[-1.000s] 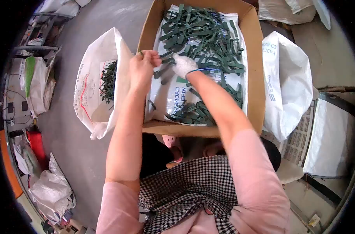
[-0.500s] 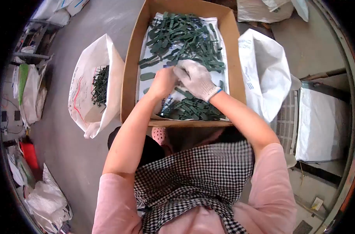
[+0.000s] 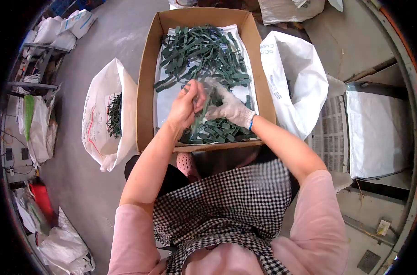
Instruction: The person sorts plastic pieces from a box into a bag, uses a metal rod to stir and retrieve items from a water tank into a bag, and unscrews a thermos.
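Note:
A cardboard box [image 3: 146, 78] holds a white printed sack [image 3: 165, 103] with many flat dark green pieces [image 3: 188, 48] on it. Over the lower middle of the box, my bare left hand [image 3: 188, 103] has its fingers curled; what is in them, if anything, is too blurred to name. Just right of it is my right hand [image 3: 230, 106] in a white glove, its thumb and fingers spread apart. Blurred green pieces show between the hands, above a smaller pile of green pieces [image 3: 222, 130] near the box's front edge.
An open white sack [image 3: 96, 123] with thin dark green sticks [image 3: 114, 114] stands left of the box. Another open white sack [image 3: 304, 96] stands at its right, beside a slatted grey crate [image 3: 329, 133]. Further sacks and a metal rack [image 3: 41, 85] line the left side.
Both hands have moved from the box's left side towards its lower middle. The gloved fingers have spread from their earlier closed pose. The camera view has shifted too.

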The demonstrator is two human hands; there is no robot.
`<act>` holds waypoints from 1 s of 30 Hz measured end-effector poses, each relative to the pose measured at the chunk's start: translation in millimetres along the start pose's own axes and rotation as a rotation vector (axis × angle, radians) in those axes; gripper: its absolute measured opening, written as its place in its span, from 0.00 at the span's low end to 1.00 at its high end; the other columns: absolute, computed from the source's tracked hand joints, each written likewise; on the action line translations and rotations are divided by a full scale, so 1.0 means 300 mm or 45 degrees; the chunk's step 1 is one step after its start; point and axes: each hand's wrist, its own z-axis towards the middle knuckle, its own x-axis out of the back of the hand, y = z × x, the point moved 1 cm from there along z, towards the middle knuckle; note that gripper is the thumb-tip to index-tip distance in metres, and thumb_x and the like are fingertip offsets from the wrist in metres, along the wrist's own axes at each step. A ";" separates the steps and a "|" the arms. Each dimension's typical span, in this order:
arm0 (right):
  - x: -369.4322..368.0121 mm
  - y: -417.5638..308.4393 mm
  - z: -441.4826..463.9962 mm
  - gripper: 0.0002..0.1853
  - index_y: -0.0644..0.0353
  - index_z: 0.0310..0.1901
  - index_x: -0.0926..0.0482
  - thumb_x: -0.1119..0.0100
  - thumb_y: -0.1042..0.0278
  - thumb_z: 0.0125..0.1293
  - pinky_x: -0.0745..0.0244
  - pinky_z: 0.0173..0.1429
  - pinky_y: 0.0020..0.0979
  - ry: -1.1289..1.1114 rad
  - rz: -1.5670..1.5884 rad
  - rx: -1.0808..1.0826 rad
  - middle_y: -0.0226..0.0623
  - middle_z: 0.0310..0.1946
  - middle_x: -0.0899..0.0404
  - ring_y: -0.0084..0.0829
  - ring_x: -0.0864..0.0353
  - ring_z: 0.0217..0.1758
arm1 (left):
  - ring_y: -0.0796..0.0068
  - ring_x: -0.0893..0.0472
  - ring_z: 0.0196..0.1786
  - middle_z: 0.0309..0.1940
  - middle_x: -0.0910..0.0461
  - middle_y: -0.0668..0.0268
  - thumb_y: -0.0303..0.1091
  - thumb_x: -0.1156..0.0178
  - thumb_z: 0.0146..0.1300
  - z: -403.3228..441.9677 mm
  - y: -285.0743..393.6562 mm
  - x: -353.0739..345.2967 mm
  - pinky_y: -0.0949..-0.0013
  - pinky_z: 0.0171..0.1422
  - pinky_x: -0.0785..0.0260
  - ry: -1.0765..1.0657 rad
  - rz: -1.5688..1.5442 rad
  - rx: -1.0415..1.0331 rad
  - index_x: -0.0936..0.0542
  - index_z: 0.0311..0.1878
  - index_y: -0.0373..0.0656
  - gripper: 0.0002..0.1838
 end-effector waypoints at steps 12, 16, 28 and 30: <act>-0.017 -0.170 0.002 0.39 0.64 0.55 0.27 0.28 0.49 0.42 0.28 0.56 0.33 0.135 -1.508 -0.175 0.50 0.48 0.22 0.39 0.22 0.52 | 0.85 0.35 0.17 0.18 0.28 0.71 0.41 0.52 0.72 -0.006 0.080 0.016 0.78 0.20 0.46 0.486 0.905 0.356 0.22 0.36 0.38 0.17; -0.021 0.030 0.026 0.37 0.62 0.51 0.26 0.23 0.51 0.40 0.29 0.56 0.30 0.129 -0.770 -0.030 0.40 0.45 0.21 0.34 0.23 0.49 | 0.85 0.36 0.16 0.21 0.26 0.70 0.42 0.53 0.72 0.000 0.011 0.025 0.78 0.20 0.47 0.397 0.630 0.034 0.22 0.38 0.40 0.16; 0.021 0.013 0.020 0.27 0.61 0.49 0.25 0.29 0.58 0.48 0.28 0.50 0.29 0.115 -0.940 0.070 0.37 0.39 0.20 0.27 0.23 0.41 | 0.85 0.42 0.16 0.23 0.25 0.68 0.41 0.58 0.74 -0.006 0.048 -0.003 0.79 0.21 0.50 0.240 0.313 0.254 0.24 0.43 0.38 0.17; 0.044 -0.024 0.014 0.26 0.61 0.48 0.24 0.29 0.58 0.47 0.28 0.50 0.31 0.052 -0.942 -0.073 0.41 0.38 0.19 0.31 0.21 0.41 | 0.82 0.41 0.16 0.26 0.22 0.66 0.41 0.56 0.73 -0.008 0.066 0.030 0.77 0.21 0.47 0.253 0.394 0.383 0.24 0.42 0.38 0.16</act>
